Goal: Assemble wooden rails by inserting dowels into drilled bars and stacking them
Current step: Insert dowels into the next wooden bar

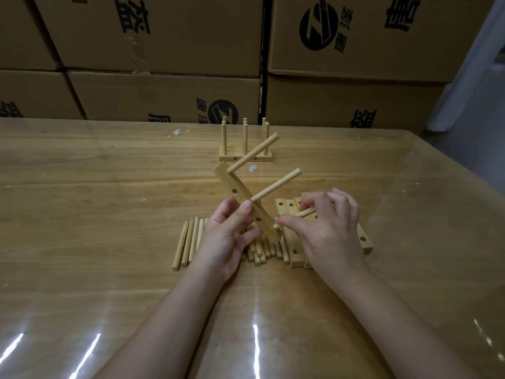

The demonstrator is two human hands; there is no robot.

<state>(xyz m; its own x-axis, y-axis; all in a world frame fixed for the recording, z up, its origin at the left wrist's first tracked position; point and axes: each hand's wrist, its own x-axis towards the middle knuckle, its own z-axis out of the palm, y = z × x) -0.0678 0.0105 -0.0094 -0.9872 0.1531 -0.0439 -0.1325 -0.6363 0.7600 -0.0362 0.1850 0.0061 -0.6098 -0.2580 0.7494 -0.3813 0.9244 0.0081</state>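
Head view, as I read it, is mid-insertion: the left hand (226, 236) grips the tilted drilled bar (247, 205) above the bench (95, 201), two dowels (276, 186) seated, while the right hand (325, 231) pinches a third dowel (306, 213) beside its lowest hole, needing alignment and a straight push.

1. We see a wooden table (82, 192) under a glossy clear cover.
2. We see cardboard boxes (164, 86) stacked behind it, with black print.
3. We spot white scraps (253, 168) on the tabletop.

Pale matt wooden bar (247, 204) and dowels (188, 243); glossy table (82, 214).
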